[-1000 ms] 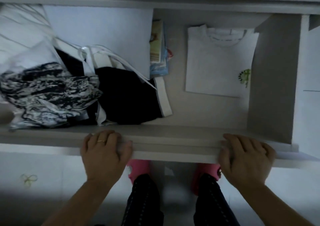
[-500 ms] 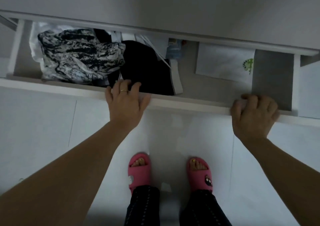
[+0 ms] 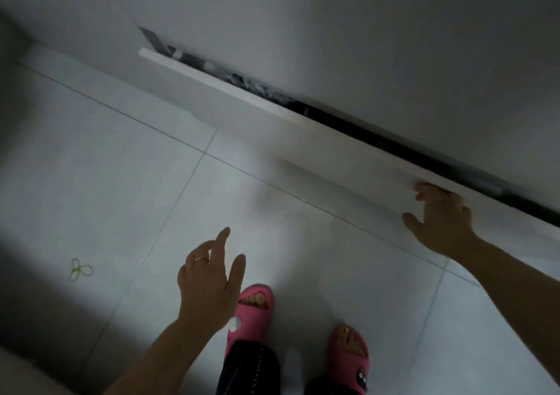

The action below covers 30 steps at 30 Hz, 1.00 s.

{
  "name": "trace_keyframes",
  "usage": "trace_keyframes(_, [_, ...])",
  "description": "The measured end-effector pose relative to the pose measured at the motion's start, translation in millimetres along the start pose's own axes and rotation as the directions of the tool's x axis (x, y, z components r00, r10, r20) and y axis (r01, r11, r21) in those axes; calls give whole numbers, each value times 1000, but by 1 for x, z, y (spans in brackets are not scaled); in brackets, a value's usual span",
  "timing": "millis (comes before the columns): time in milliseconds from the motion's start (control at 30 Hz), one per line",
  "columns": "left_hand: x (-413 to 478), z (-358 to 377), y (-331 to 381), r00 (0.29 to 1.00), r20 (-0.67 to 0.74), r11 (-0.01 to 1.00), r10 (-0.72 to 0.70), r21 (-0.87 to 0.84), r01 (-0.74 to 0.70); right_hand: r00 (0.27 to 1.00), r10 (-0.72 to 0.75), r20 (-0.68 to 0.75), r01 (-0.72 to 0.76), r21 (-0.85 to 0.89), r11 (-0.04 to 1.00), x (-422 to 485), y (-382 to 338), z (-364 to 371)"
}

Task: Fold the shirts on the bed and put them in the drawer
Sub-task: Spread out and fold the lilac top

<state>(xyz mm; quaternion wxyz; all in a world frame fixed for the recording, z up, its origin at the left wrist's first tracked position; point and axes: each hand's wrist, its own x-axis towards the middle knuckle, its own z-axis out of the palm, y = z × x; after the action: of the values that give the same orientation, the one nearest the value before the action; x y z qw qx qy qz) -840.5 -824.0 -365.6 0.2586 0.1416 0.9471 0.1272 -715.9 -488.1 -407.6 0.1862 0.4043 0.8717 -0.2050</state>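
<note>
The right grip (image 3: 439,215) is flat against the white drawer front (image 3: 303,140), close under its top edge. Its fingertips (image 3: 424,189) touch the panel and the thumb is splayed out to the side. The fingers curl round nothing. The left grip (image 3: 209,276) hangs in the air above the floor (image 3: 121,182), well apart from the drawer. Its fingers are loose and spread and it holds nothing. A gold ring (image 3: 201,259) sits on one finger.

The drawer stands almost closed, with only a narrow dark slit between its front and the grey cabinet face (image 3: 363,46) above. Through that slit a strip of clothes (image 3: 260,87) shows, black-and-white patterned cloth toward the left end and dark fabric further right. Which garment is which cannot be told, and too little shows to make out a folded shirt.

Below the grips, two feet in pink slippers (image 3: 254,306) stand on pale floor tiles, with dark trousers (image 3: 248,367) above them. A small yellow-green looped band (image 3: 80,269) lies on the tiles, off to the left.
</note>
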Motion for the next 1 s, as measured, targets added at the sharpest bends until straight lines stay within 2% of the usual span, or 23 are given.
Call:
trace_keyframes(200, [-19, -6, -14, 976, -58, 968, -208, -152, 198, 989, 139, 57, -133, -99, 986, 43, -20, -22])
trace_keyframes(267, [-24, -12, -15, 964, -53, 948, -259, -205, 244, 988, 116, 107, -115, -14, 993, 34, -41, -23])
trace_keyframes(400, [-50, -42, -15, 943, -82, 878, -323, -399, 266, 966, -114, 234, 44, 282, 958, -38, -123, -18])
trace_keyframes(567, [-134, -105, -36, 882, -112, 696, -458, -662, 278, 866, -392, 311, 184, 530, 828, -181, -226, -19])
trace_keyframes(700, [-238, -151, -65, 790, -68, 543, -609, -761, 354, 745, -545, 384, 280, 562, 778, -279, -272, -44])
trace_keyframes(800, [-312, -182, -81, 667, -48, 395, -743, -836, 381, 626, -646, 437, 395, 537, 746, -328, -294, -73])
trace_keyframes(900, [-357, -211, -90, 530, 2, 182, -848, -939, 294, 529, -712, 462, 521, 486, 702, -355, -317, -101])
trace_keyframes(1000, [-378, -235, -103, 464, 26, 61, -886, -983, 172, 467, -755, 460, 634, 421, 649, -376, -352, -117])
